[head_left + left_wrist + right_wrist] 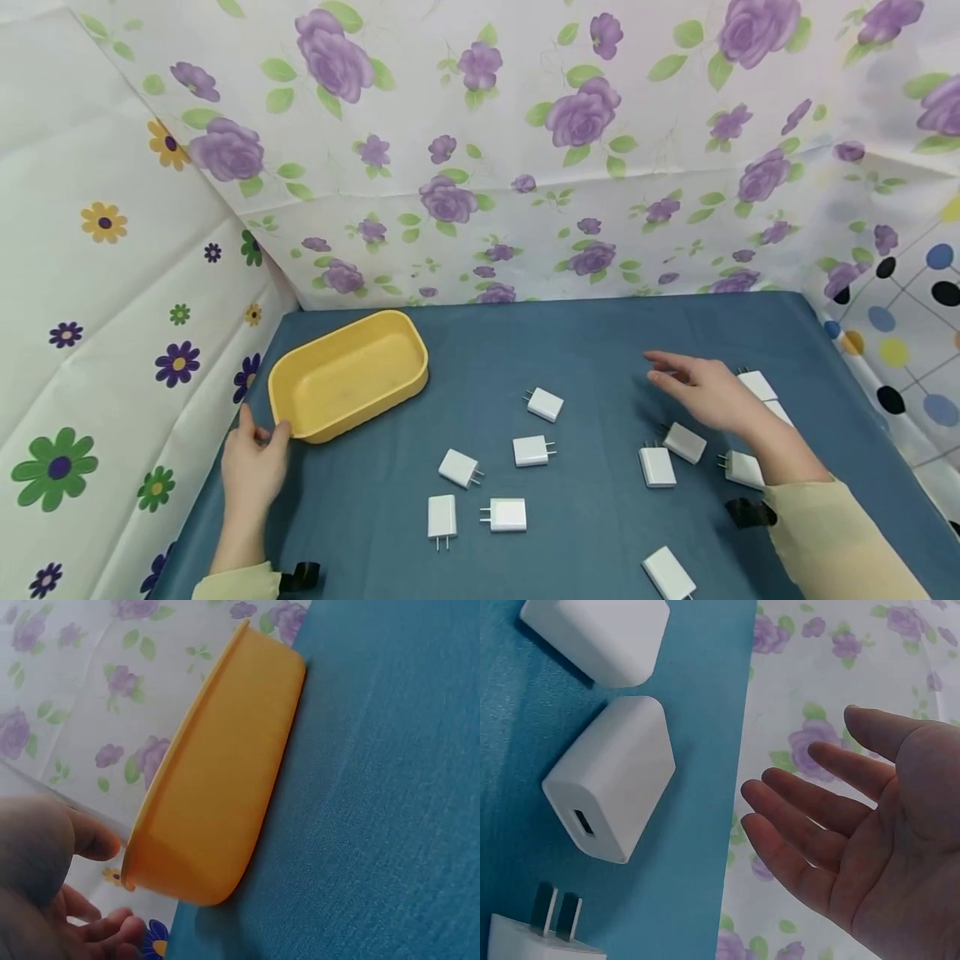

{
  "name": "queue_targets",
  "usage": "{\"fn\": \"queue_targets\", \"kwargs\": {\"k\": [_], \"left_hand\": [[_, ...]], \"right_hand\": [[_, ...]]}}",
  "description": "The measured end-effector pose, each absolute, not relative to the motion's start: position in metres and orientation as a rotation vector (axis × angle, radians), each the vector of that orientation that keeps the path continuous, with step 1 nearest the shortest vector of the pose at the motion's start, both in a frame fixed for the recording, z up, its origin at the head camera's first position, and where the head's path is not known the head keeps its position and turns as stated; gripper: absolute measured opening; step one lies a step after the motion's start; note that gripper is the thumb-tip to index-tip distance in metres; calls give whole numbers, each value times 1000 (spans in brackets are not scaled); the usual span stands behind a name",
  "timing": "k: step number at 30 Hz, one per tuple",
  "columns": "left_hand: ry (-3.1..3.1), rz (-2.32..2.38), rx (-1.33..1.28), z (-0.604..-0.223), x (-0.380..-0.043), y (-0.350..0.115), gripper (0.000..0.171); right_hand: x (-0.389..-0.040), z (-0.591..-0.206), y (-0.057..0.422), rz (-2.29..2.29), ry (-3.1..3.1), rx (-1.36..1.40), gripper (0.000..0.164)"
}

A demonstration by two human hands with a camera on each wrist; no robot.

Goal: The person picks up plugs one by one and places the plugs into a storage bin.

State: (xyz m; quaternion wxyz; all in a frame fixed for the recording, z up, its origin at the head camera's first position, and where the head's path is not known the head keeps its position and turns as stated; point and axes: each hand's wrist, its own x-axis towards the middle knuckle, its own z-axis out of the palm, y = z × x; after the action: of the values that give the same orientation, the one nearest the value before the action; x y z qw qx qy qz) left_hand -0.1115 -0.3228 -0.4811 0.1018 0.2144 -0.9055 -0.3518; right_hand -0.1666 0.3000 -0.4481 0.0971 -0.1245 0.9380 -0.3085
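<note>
A yellow plastic tray [405, 385] lies at the back left of the blue table. At its near left corner is my left hand [253, 467], thumb tip right at the rim and fingers loosely bent outside it; in the left wrist view the tray's side wall [217, 780] stands beside the thumb [96, 836]. My right hand [708, 392] hovers over the right side with fingers relaxed and nothing in them. Below and around it lie white USB charger plugs, among them one charger [685, 442] and another charger [657, 467]. The right wrist view shows a charger [615, 772] with its USB port facing the camera.
Several more white chargers lie spread over the middle, such as one charger [507, 515] and one charger [544, 405]. Another charger [669, 573] is near the front. A floral sheet [480, 208] rises behind the blue tablecloth [570, 533], with patterned sheets at both sides.
</note>
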Motion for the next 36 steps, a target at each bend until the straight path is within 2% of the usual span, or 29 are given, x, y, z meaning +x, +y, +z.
{"fn": "queue_targets", "kwargs": {"k": [6, 13, 18, 27, 36], "left_hand": [[-2716, -1052, 651, -478, -110, -321, 68], [-2676, -1161, 667, -478, -116, -316, 67], [-2637, -1279, 697, -483, -117, -315, 60], [-2624, -1331, 591, -483, -118, -314, 48], [-2645, -1413, 425, -482, -133, -291, 53]], "right_hand": [[-164, -452, 299, -916, 2764, -370, 62], [-164, -454, 299, -921, 2766, -359, 61], [-163, -457, 297, -957, 2740, -356, 63], [-159, -462, 296, -1001, 2748, -364, 62], [-157, -463, 292, -1021, 2750, -388, 61]]}}
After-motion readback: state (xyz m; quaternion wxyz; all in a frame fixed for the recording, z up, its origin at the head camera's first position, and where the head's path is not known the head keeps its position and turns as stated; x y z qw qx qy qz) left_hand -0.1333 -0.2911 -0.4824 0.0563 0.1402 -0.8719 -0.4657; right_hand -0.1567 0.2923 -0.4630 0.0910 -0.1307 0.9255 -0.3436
